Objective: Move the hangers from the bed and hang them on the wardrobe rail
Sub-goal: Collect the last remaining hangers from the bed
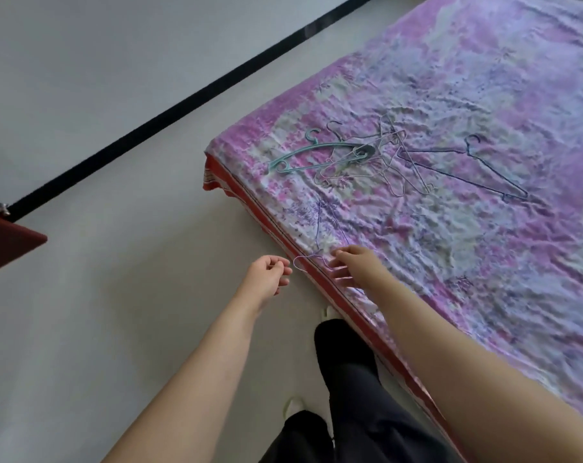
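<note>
Head view: your bed (484,262) has a tangle of wire hangers (383,162) mid-sheet with a teal hanger (317,153) beside it, well apart from your hands. Bare floor (116,295) lies left of the bed's edge, with a brown door corner (9,238) far left. Your right hand (357,267) grips a purple hanger (320,228) at the edge, its hook overhanging. Your left hand (266,275) is loosely curled, holding nothing, just beside the hook.

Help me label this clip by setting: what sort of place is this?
Most likely a bedroom. A bed with a pink and lilac cover fills the right side, clothes hangers lie scattered on it, and a dark red wooden corner, perhaps a wardrobe door, juts in at left.
</note>
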Demonstrator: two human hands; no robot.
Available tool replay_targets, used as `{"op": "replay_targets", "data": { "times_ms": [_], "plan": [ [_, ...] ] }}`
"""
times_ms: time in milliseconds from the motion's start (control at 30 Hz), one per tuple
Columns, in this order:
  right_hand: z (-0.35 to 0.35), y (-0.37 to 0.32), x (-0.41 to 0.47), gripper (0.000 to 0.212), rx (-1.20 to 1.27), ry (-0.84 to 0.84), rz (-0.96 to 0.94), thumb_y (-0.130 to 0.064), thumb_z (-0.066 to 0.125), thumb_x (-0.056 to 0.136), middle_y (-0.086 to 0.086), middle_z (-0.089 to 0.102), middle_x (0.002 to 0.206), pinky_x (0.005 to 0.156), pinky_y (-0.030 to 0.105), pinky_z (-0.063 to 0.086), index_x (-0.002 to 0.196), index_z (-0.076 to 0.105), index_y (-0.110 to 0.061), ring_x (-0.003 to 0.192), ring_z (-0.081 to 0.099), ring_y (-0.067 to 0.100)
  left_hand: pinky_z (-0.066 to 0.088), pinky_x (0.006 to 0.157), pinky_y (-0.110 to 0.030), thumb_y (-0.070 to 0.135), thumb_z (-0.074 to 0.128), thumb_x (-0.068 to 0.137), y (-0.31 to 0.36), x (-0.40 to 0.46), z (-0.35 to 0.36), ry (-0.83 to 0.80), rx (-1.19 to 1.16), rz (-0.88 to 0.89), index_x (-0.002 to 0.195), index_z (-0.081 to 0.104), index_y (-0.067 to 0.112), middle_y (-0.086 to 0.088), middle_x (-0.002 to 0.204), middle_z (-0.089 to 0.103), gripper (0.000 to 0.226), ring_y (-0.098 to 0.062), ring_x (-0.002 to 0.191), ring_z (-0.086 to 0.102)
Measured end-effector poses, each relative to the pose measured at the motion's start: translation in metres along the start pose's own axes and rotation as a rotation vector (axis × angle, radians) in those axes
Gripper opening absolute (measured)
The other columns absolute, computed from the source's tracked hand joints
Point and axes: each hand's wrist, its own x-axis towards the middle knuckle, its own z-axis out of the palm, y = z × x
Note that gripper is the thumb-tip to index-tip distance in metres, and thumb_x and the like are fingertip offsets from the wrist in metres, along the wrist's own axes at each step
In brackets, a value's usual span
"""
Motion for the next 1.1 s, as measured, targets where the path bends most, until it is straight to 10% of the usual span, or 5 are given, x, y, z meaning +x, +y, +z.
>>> {"op": "replay_targets", "data": {
  "times_ms": [500,800,933,1100],
  "plan": [
    [-0.121,-0.014,0.279,0.014,-0.344,-0.108,0.344,-0.014,0.049,0.098,0.016,0.065,0.1,0.065,0.034,0.05,0.105,0.055,-0.004,0.072,0.061,0.024,0.044,0.06,-0.021,0.017,0.039,0.103,0.112,0.25,0.117,-0.086,0.177,-0.203,0.098,0.057,0.015,-0.003,0.096,0.064,0.02,-0.012,0.072,0.057],
    [-0.097,0.045,0.348,0.075,0.005,-0.203,0.6,-0.004,0.06,0.091,0.02,0.049,0.127,0.057,0.029,0.046,0.151,0.015,-0.012,0.067,0.053,0.021,0.048,0.069,-0.026,0.018,0.039,0.103,0.098,0.327,0.147,-0.064,0.185,-0.379,0.093,0.057,0.021,0.0,0.096,0.065,0.021,-0.012,0.074,0.059],
    [-0.088,0.056,0.365,0.054,-0.372,-0.263,0.508,-0.014,0.062,0.089,0.014,0.057,0.112,0.065,0.032,0.049,0.137,0.038,-0.005,0.084,0.058,0.024,0.049,0.073,-0.029,0.015,0.045,0.1,0.089,0.35,0.154,0.049,0.013,-0.504,0.105,0.057,0.016,-0.002,0.102,0.068,0.013,-0.015,0.08,0.06],
    [-0.089,0.031,0.382,0.036,-1.076,-0.371,-0.145,-0.013,0.04,0.099,0.006,0.06,0.116,0.064,0.036,0.05,0.131,0.051,-0.025,0.095,0.058,0.028,0.046,0.093,-0.037,0.016,0.047,0.096,0.084,0.383,0.17,0.415,0.234,-0.333,0.125,0.048,0.014,-0.006,0.127,0.053,0.029,-0.022,0.107,0.055]
  ]
}}
